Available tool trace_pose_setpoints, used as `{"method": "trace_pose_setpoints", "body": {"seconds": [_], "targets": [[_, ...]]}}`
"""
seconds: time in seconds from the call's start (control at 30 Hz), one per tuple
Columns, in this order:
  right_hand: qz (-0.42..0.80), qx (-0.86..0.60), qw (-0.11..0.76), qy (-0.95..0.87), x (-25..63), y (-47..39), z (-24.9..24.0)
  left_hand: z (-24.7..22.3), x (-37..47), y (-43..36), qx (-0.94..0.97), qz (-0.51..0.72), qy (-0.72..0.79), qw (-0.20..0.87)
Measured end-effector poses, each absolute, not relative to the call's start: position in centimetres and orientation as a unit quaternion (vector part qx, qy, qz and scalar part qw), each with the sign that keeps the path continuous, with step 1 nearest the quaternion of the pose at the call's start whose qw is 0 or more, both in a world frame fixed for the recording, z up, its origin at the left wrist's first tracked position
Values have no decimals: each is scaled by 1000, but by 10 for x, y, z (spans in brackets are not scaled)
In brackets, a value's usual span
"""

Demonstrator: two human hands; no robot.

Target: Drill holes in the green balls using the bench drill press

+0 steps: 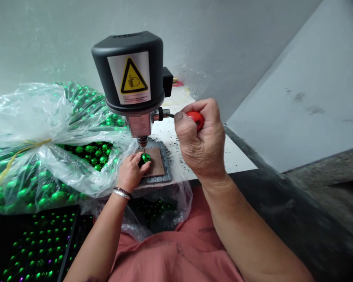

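Your right hand (201, 141) is raised beside the drill press (129, 76) with its fingers curled around the red knob (196, 120) of the lever, while your left hand (131, 170) reaches forward low, pinching the shiny green ball (146, 157) between thumb and fingers. The ball sits on the brown board (158, 163), right under the drill bit (144, 150), though you can't tell whether they touch. A clear plastic bag (29, 113) of green balls crowds your left wrist, and dark shavings litter the white tabletop (237, 158) to the right.
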State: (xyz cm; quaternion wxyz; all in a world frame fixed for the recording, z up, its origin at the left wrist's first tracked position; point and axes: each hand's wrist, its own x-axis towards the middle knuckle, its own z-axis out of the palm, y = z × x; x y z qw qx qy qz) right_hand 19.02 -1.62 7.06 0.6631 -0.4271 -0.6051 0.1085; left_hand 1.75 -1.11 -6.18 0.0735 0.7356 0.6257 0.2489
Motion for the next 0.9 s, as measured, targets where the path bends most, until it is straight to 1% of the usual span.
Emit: {"method": "trace_pose_setpoints", "body": {"seconds": [0.4,0.57,0.9], "targets": [[87,-420,667,-610,190,-16,68,-54,14,-6,748,201,628,72],[68,-453,657,-599,188,-22,62,-52,16,-7,743,184,639,78],[33,-429,681,-593,181,-23,43,-53,17,-8,736,192,644,85]]}}
